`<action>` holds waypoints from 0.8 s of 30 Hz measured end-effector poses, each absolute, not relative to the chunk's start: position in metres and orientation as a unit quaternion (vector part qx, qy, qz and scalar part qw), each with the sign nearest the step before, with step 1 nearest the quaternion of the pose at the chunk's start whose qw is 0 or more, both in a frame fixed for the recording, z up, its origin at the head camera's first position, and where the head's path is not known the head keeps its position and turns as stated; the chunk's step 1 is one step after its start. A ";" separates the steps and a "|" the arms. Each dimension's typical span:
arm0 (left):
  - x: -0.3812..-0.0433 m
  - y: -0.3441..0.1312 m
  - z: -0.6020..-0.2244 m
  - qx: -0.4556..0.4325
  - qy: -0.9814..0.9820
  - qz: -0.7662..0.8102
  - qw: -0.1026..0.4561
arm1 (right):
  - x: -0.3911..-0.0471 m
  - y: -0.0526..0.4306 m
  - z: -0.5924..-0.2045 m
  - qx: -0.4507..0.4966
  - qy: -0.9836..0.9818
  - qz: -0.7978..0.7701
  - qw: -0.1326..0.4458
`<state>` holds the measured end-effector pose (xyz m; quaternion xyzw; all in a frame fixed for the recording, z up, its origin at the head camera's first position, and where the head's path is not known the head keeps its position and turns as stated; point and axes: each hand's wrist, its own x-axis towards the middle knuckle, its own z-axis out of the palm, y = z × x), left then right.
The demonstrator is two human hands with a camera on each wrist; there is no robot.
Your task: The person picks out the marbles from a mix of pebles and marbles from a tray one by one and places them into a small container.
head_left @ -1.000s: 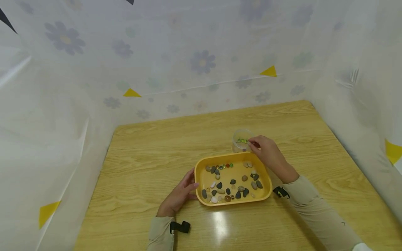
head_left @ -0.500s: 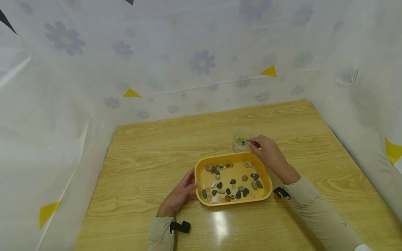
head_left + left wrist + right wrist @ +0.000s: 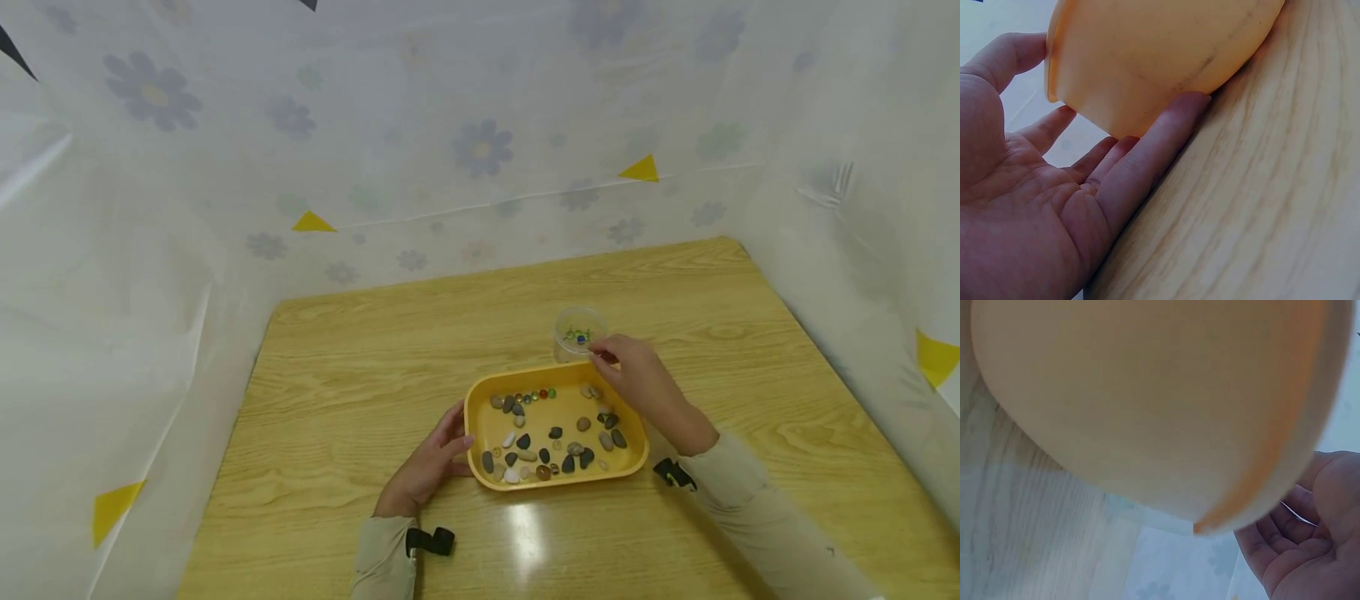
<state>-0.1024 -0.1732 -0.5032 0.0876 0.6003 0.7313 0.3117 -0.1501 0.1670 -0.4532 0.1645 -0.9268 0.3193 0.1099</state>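
At the left end of a yellow tray [image 3: 480, 392], my left hand [image 3: 423, 471] holds the edge, thumb on the rim. In the left wrist view its fingers [image 3: 1147, 156] lie against the outer wall, low by the table. My right hand [image 3: 648, 383] is above the tray's far right corner, beside the rim of a clear plastic cup [image 3: 568, 353]. Its thumb and forefinger are bent, with nothing visible between them. Green marbles and one blue marble [image 3: 581, 340] lie in the cup. The tray wall hides part of the right hand in the right wrist view.
Several dark, brown and pale pebbles [image 3: 556, 432] are spread over the tray floor. A short row of glass marbles [image 3: 535, 396] lies along its far side. The wooden table [image 3: 360, 375] meets flowered plastic sheeting [image 3: 420, 183] at the back and sides.
A blue marble has come to lie in the cup beside the green ones. My right hand has dropped slightly toward the tray. My left hand stays on the tray's end.
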 end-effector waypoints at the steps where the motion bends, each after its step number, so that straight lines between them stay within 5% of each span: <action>1: -0.102 -0.173 -0.503 0.087 0.601 0.731 0.312 | -0.149 0.166 -0.453 0.165 -0.927 0.320 0.107; 24: -0.107 -0.176 -0.529 0.083 0.597 0.741 0.296 | -0.131 0.124 -0.479 0.192 -0.938 0.288 0.004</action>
